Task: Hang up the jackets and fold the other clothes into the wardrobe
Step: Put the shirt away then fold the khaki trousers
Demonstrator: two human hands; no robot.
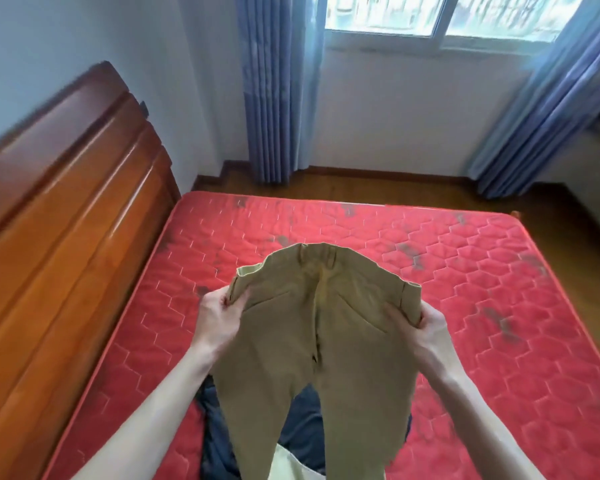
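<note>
Because the tan trousers (pixel 312 327) are gripped at both ends of the waistband, the left hand (pixel 219 320) curled round one end and the right hand (pixel 420 329) pinching the other, they are held spread and lifted above the middle of the red mattress (pixel 482 306), apparently so the legs hang straight for folding. Beneath the hanging legs, at the mattress's near edge, a dark blue garment (pixel 302 420) and a pale garment (pixel 291 462) are left lying, not yet dealt with.

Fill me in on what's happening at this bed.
A person holds up khaki trousers by the waistband, the left hand gripping one side and the right hand the other, legs hanging down. Below them a dark blue garment lies on the red mattress. Nothing looks folded yet.
</note>
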